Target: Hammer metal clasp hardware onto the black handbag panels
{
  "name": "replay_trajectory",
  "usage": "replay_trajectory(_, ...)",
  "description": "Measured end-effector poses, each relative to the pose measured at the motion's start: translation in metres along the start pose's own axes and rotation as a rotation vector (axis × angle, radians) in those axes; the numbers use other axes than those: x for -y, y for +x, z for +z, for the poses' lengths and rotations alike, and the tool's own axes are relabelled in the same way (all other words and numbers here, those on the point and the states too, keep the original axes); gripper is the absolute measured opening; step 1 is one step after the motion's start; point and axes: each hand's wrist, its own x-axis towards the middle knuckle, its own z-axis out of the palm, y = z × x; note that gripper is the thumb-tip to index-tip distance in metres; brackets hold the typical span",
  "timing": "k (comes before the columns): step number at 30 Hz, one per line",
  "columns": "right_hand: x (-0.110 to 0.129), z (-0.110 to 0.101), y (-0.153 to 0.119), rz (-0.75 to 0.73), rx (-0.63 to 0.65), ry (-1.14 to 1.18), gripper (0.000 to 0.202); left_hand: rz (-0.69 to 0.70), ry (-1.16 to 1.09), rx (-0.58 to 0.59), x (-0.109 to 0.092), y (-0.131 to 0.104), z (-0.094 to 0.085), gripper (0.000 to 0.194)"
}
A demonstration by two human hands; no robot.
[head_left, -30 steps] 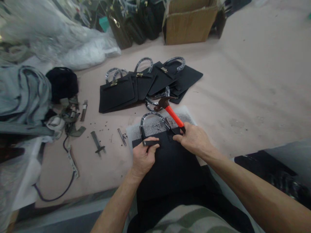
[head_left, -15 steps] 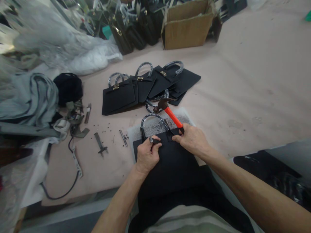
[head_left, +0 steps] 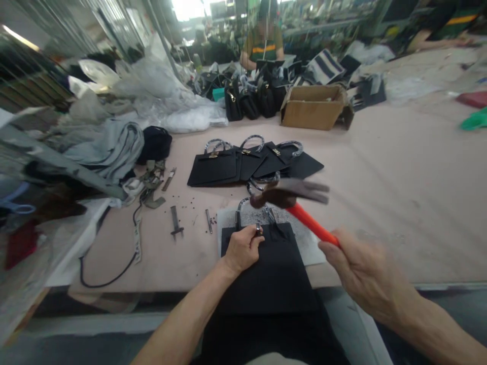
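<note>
A black handbag panel (head_left: pixel 274 274) with a plastic-wrapped handle lies in front of me, its upper part over a speckled pale board (head_left: pixel 312 249). Near its top edge, my left hand (head_left: pixel 243 247) is closed around a short metal punch (head_left: pixel 258 229), whose lower end is hidden by the fingers. My right hand (head_left: pixel 365 268) grips the red handle of a claw hammer (head_left: pixel 310 221). The hammer's head is raised above the panel and the punch, apart from both. Beyond the board lie several black bag panels (head_left: pixel 215 170) with wrapped handles and gold clasps, overlapping one another.
Left of the board lie a metal rod (head_left: pixel 209 221), another metal tool (head_left: pixel 175 221) and scattered black bits. A cable (head_left: pixel 95 285) curls at the left. Farther back are a cardboard box (head_left: pixel 310 109), black bags (head_left: pixel 249 101), plastic wrapping (head_left: pixel 194 119) and a co-worker (head_left: pixel 262 45).
My right hand has lifted the hammer up and to the right, away from the panel. My left hand keeps the punch at the panel. The view has tilted up, showing more background.
</note>
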Motion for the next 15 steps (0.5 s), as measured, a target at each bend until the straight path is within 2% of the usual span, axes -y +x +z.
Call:
replay_trajectory(3, 0.002, -0.008, -0.007, -0.112, 0.033, -0.171, 0.044, 0.002, 0.0, -0.014, 0.001, -0.001, 0.001, 0.007)
replay_trajectory(5, 0.008, -0.02, -0.005, -0.136, -0.003, -0.201, 0.043, 0.014, -0.004, -0.019, 0.001, -0.001, 0.002, 0.007)
replay_trajectory(8, 0.027, -0.038, -0.001, -0.068, -0.222, -0.177, 0.039, 0.038, -0.001, -0.012, 0.002, -0.001, 0.003, 0.007)
replay_trajectory(10, 0.035, -0.039, -0.002, -0.047, -0.343, -0.17, 0.036, 0.043, 0.012, -0.006, 0.004, -0.001, 0.003, 0.007)
replay_trajectory(12, 0.035, -0.029, -0.005, -0.101, -0.276, -0.181, 0.039, 0.043, 0.031, -0.003, 0.005, -0.001, 0.003, 0.007)
replay_trajectory(15, 0.026, -0.02, -0.008, -0.123, 0.021, -0.189, 0.044, 0.034, 0.052, -0.003, 0.007, -0.002, 0.001, 0.009)
